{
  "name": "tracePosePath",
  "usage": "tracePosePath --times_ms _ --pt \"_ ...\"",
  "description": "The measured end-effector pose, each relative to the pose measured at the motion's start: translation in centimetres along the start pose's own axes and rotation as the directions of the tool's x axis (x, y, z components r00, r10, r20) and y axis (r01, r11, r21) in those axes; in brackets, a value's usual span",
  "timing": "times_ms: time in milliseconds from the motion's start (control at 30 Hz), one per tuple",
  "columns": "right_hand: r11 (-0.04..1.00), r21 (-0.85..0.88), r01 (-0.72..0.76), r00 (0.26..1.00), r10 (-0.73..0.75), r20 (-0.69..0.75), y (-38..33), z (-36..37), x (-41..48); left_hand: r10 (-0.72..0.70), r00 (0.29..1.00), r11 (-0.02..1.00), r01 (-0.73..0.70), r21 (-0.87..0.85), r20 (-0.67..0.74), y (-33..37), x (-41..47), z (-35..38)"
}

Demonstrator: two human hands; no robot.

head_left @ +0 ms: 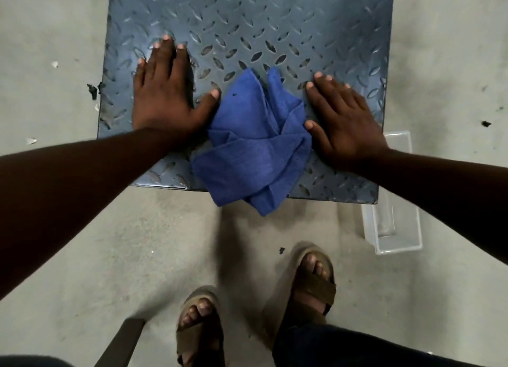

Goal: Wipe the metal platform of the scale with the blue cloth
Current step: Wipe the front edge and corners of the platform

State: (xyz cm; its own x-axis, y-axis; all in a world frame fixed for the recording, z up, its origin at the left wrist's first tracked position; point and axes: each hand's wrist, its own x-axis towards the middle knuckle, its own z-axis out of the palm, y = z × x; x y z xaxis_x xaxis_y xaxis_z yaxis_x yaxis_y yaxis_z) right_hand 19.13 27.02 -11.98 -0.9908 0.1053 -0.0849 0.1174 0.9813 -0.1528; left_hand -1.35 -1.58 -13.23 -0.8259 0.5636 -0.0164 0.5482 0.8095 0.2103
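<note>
The scale's metal platform (247, 22) is a grey-blue tread plate lying on the concrete floor. A crumpled blue cloth (253, 146) sits on its near edge and hangs slightly over it. My left hand (165, 91) lies flat on the plate just left of the cloth, fingers straight, thumb tip at the cloth's edge. My right hand (343, 119) lies flat on the plate just right of the cloth, thumb touching its side. Neither hand grips the cloth.
A clear plastic container (393, 223) stands on the floor at the platform's near right corner. My two sandalled feet (310, 278) stand on the concrete in front of the platform. A dark bar (121, 342) shows at bottom left. Small debris dots the floor.
</note>
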Motion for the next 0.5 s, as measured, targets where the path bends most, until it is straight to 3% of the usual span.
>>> tracePosePath --times_ms 133,167,233,333,433,500 --pt "1.000 -0.029 0.003 1.000 -0.004 -0.011 -0.1 0.2 0.0 -0.178 0.983 0.947 0.159 -0.281 -0.043 2.2 0.5 -1.5" --pt "0.999 -0.032 -0.002 1.000 0.001 -0.004 -0.1 0.1 0.1 -0.140 0.988 0.932 0.109 -0.345 -0.068 3.9 0.2 -2.2" --pt "1.000 -0.029 -0.011 1.000 0.011 0.006 -0.2 0.2 0.0 0.155 0.983 0.923 -0.178 -0.340 -0.094 7.5 -1.7 -2.8" --pt "0.999 -0.043 -0.008 1.000 0.007 -0.022 0.1 0.4 0.0 0.596 0.797 0.795 -0.566 -0.218 0.103 9.9 -6.0 -1.1" --pt "0.998 -0.057 -0.007 0.999 0.005 -0.042 0.1 0.6 0.0 0.740 0.637 0.653 -0.757 -0.002 0.216 5.9 -9.0 0.5" --pt "0.999 -0.051 -0.011 0.999 0.009 -0.031 0.1 0.6 0.1 0.744 0.632 0.633 -0.770 0.074 0.218 0.7 -9.6 0.3"
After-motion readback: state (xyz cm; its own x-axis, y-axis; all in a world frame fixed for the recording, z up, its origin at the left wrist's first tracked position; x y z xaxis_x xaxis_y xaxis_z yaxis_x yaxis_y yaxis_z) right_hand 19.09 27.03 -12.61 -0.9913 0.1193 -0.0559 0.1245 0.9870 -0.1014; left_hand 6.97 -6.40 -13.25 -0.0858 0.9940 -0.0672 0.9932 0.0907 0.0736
